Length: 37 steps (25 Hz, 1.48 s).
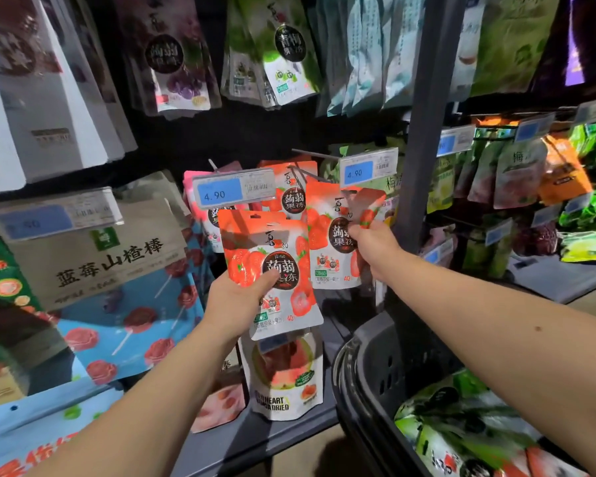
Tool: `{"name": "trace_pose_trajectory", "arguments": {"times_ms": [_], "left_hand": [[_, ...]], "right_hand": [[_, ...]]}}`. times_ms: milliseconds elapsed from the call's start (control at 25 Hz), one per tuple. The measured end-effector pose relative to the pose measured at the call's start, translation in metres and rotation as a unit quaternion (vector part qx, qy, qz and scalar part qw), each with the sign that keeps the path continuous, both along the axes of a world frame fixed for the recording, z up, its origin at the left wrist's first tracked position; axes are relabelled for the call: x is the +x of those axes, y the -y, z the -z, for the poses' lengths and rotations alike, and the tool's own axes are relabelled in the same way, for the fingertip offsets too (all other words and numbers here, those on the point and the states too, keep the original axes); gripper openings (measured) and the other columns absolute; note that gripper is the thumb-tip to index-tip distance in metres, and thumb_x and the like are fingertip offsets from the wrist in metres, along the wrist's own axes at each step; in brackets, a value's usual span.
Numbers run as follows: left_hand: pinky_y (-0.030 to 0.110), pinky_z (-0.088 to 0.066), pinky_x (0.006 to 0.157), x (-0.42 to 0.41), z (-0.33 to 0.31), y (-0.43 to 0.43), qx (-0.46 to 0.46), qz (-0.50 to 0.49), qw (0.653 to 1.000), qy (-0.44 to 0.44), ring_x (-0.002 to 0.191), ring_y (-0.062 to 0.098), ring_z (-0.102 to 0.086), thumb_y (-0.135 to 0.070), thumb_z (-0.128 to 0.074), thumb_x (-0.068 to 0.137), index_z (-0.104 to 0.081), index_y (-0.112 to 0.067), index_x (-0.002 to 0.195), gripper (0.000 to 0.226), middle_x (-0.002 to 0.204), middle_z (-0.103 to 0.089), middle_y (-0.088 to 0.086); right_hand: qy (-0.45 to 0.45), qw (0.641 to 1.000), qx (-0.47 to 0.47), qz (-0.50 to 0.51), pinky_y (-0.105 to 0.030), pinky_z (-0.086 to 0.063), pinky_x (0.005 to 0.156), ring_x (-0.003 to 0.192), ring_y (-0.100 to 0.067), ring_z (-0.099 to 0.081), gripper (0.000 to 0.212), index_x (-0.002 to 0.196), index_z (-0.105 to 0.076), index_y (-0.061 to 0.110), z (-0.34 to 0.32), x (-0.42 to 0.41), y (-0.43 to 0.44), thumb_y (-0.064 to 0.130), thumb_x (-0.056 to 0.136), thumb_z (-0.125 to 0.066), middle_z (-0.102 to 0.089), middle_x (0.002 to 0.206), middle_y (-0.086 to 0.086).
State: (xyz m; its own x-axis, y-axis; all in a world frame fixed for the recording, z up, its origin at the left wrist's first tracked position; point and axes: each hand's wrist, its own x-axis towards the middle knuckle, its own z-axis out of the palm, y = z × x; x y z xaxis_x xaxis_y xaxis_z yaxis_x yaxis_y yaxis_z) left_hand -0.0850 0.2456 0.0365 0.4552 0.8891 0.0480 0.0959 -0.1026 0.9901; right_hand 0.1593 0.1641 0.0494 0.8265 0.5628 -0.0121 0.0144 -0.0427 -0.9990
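My left hand point(239, 302) holds a red-and-white strawberry jelly pouch point(272, 256) by its lower left, thumb across its front, in front of the shelf. My right hand point(375, 247) grips a second pouch of the same kind point(331, 235) at its right edge; that pouch is up at the hook point(307, 170) among other hanging strawberry pouches point(291, 187). Whether it still hangs on the hook I cannot tell.
A dark shopping basket point(365, 370) with green snack bags point(461, 421) hangs under my right forearm. Price tags reading 4.90 point(233, 191) stick out on the hooks. A watermelon dried-fruit pouch point(284, 376) stands below. A grey shelf post point(424, 132) rises to the right.
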Motion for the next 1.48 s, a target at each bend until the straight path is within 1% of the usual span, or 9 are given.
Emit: {"name": "trace_pose_trajectory", "arguments": {"times_ms": [120, 240, 400, 640, 800, 920, 1040, 1320, 1480], "left_hand": [[0.024, -0.049, 0.061, 0.005, 0.005, -0.01, 0.007, -0.015, 1.0, -0.003, 0.067, 0.007, -0.067, -0.03, -0.083, 0.086, -0.075, -0.02, 0.098, 0.018, 0.083, -0.075, -0.01], [0.019, -0.047, 0.053, 0.009, 0.009, -0.016, 0.006, -0.026, 1.0, -0.003, 0.053, -0.002, -0.062, -0.028, -0.084, 0.086, -0.074, -0.02, 0.096, 0.016, 0.075, -0.072, -0.013], [0.015, -0.047, 0.046, 0.012, 0.011, -0.022, 0.022, -0.022, 0.999, -0.009, 0.051, 0.0, -0.061, -0.025, -0.083, 0.086, -0.074, -0.016, 0.094, 0.015, 0.068, -0.071, -0.013], [0.01, -0.048, 0.052, 0.011, 0.013, -0.033, 0.062, -0.028, 0.998, -0.018, 0.064, 0.002, -0.066, -0.026, -0.082, 0.087, -0.076, -0.019, 0.095, 0.013, 0.086, -0.077, -0.005], [0.018, -0.051, 0.062, 0.014, 0.014, -0.045, 0.077, -0.04, 0.996, -0.023, 0.071, 0.007, -0.068, -0.028, -0.083, 0.086, -0.075, -0.019, 0.096, 0.016, 0.089, -0.078, -0.004], [0.022, -0.053, 0.063, 0.019, 0.016, -0.055, 0.067, -0.033, 0.997, -0.011, 0.071, 0.009, -0.069, -0.028, -0.083, 0.086, -0.076, -0.017, 0.096, 0.016, 0.087, -0.079, -0.001], [0.015, -0.051, 0.062, 0.025, 0.021, -0.067, 0.077, -0.019, 0.997, -0.009, 0.068, -0.001, -0.069, -0.027, -0.083, 0.086, -0.077, -0.019, 0.094, 0.012, 0.084, -0.079, -0.008], [0.004, -0.048, 0.062, 0.035, 0.027, -0.09, 0.078, 0.001, 0.997, -0.002, 0.076, -0.01, -0.07, -0.023, -0.082, 0.086, -0.075, -0.018, 0.103, 0.019, 0.092, -0.077, -0.013], [0.001, -0.043, 0.057, 0.039, 0.028, -0.098, 0.088, 0.006, 0.996, -0.025, 0.066, -0.015, -0.063, -0.033, -0.079, 0.088, -0.071, -0.013, 0.1, 0.025, 0.09, -0.073, -0.01]], "right_hand": [[0.001, 1.0, 0.001, -0.008, -0.038, -0.05, 0.066, 0.059, -0.031, -0.065, 0.023, 0.107, -0.054, 0.004, 0.011, 0.002, -0.002, 0.025, 0.099, -0.057, -0.067, 0.066, -0.023], [-0.039, 0.998, 0.02, 0.033, -0.036, -0.045, 0.064, 0.069, -0.029, -0.063, 0.007, 0.096, -0.056, 0.007, 0.033, -0.001, -0.001, 0.003, 0.092, -0.06, -0.069, 0.075, -0.019], [-0.069, 0.994, 0.039, 0.071, -0.031, -0.037, 0.054, 0.071, -0.025, -0.058, 0.015, 0.074, -0.059, 0.017, 0.053, 0.001, -0.013, 0.008, 0.086, -0.057, -0.07, 0.081, -0.016], [-0.088, 0.993, 0.047, 0.061, -0.037, -0.057, 0.069, 0.096, -0.027, -0.07, 0.013, 0.108, -0.061, 0.026, 0.053, 0.016, -0.05, 0.019, 0.099, -0.054, -0.072, 0.106, -0.004], [-0.081, 0.996, 0.035, 0.032, -0.028, -0.055, 0.05, 0.086, -0.029, -0.069, 0.017, 0.116, -0.064, 0.02, 0.051, 0.023, -0.073, 0.022, 0.1, -0.059, -0.072, 0.103, -0.008], [-0.048, 0.998, 0.022, 0.017, -0.045, -0.065, 0.071, 0.094, -0.033, -0.072, 0.017, 0.111, -0.065, 0.018, 0.051, 0.033, -0.095, 0.027, 0.098, -0.061, -0.074, 0.103, -0.012], [-0.051, 0.998, 0.023, 0.008, -0.03, -0.056, 0.064, 0.092, -0.027, -0.071, 0.013, 0.1, -0.065, 0.019, 0.046, 0.045, -0.111, 0.031, 0.096, -0.065, -0.071, 0.095, -0.009], [-0.013, 0.999, 0.033, 0.028, -0.038, -0.056, 0.097, 0.099, -0.021, -0.07, 0.068, 0.12, -0.063, 0.013, 0.057, 0.048, -0.154, 0.037, 0.063, -0.091, -0.072, 0.106, -0.003], [0.015, 0.999, 0.031, 0.034, -0.038, -0.054, 0.098, 0.104, -0.024, -0.068, 0.063, 0.122, -0.065, 0.014, 0.065, 0.053, -0.171, 0.038, 0.068, -0.088, -0.071, 0.114, -0.007]]}}
